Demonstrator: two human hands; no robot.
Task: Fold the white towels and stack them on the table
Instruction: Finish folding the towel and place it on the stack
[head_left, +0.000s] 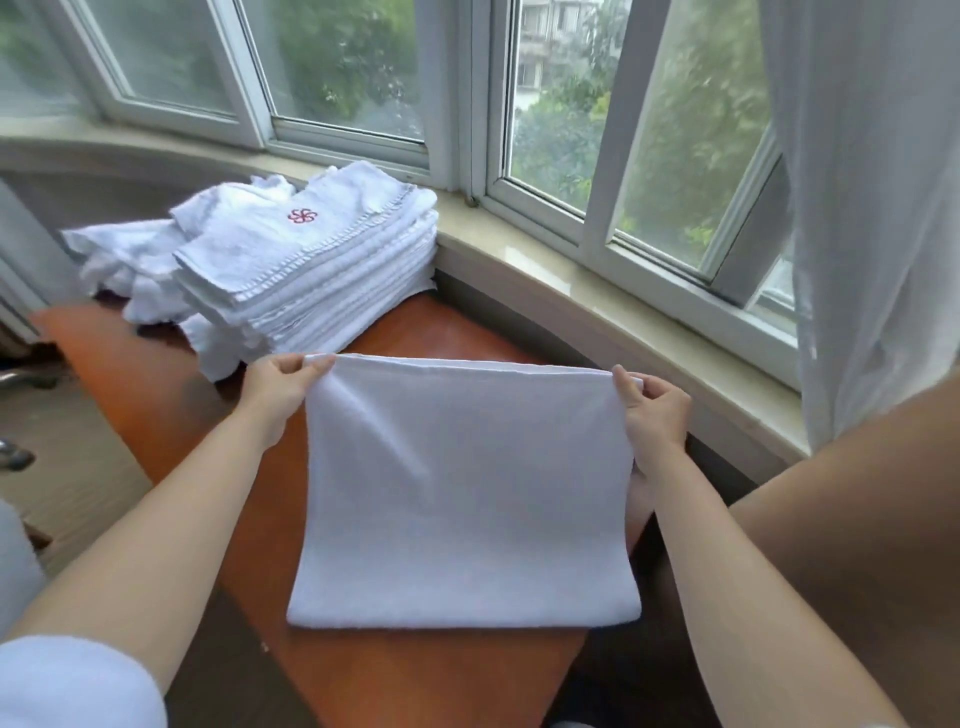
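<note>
Two hands hold a white towel up by its far edge over an orange-brown table.

The left hand (280, 387) pinches the far-left corner of the towel (462, 493) between thumb and curled fingers, and the right hand (652, 410) pinches the far-right corner the same way. The far edge is lifted and stretched between them, while the near edge rests on the table (156, 395). On the far left of the table stands a tall stack of folded towels (317, 275), the top one bearing a red emblem, touching the window sill (571, 291). Crumpled unfolded towels (130, 265) lie just left of the stack. A white curtain (872, 208) hangs at the right.
</note>
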